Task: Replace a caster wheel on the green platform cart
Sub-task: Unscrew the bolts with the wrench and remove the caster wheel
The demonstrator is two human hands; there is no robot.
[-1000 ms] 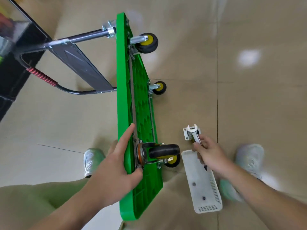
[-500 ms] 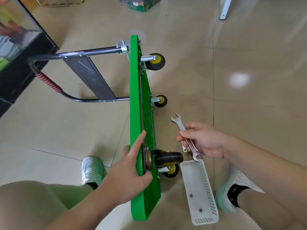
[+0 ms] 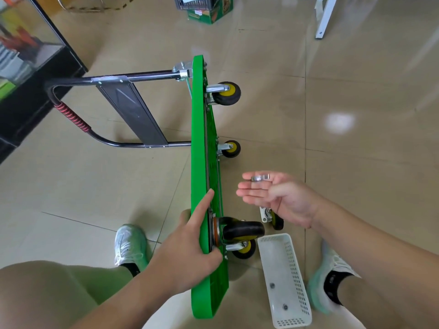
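- The green platform cart (image 3: 198, 143) stands on its long edge on the tiled floor, with its underside to the right and its black folding handle (image 3: 71, 115) reaching out left.
- The left hand (image 3: 187, 252) grips the cart's near end: the index finger lies straight along the deck edge and the thumb presses beside the mounting plate of a black caster (image 3: 243, 229).
- The right hand (image 3: 278, 193) hovers palm up, just right of the deck. Its fingers are wide and straight, and a shiny metal tool (image 3: 260, 178) rests across them, blurred.
- A loose caster (image 3: 272, 216) lies on the floor under that hand.
- A white basket (image 3: 294, 269) nearby holds two small dark fasteners (image 3: 272, 285).
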